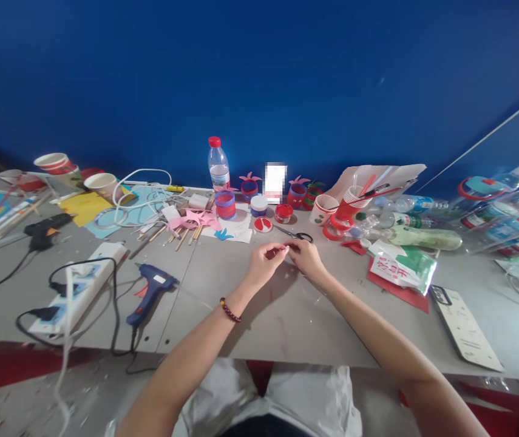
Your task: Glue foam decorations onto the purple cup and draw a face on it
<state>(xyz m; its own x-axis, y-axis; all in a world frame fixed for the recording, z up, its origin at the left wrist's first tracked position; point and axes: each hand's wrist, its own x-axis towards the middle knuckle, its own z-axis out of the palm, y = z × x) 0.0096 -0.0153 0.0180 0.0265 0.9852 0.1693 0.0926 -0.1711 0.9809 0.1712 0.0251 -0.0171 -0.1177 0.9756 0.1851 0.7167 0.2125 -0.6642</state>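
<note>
My left hand (pixel 266 260) and my right hand (pixel 305 256) meet above the middle of the grey table (pixel 236 328). The fingertips of both are pinched close together; whatever is between them is too small to make out. Black-handled scissors (pixel 303 237) lie just beyond my right hand. Behind my left hand is a round lid (pixel 263 225) with red and white on it. A small red tub (pixel 283 212) and a white-lidded jar (pixel 259 205) stand farther back. The blue cutout (pixel 224 234) rests on white paper to the left.
A blue glue gun (pixel 152 291) and a power strip (pixel 81 288) with cables lie left. Pink paper pieces (pixel 195 220) and sticks are back left. A clear bottle (pixel 218 167) stands upright. Paper cups (pixel 324 209), plastic bottles (pixel 423 237) and a phone (pixel 466 328) are at right.
</note>
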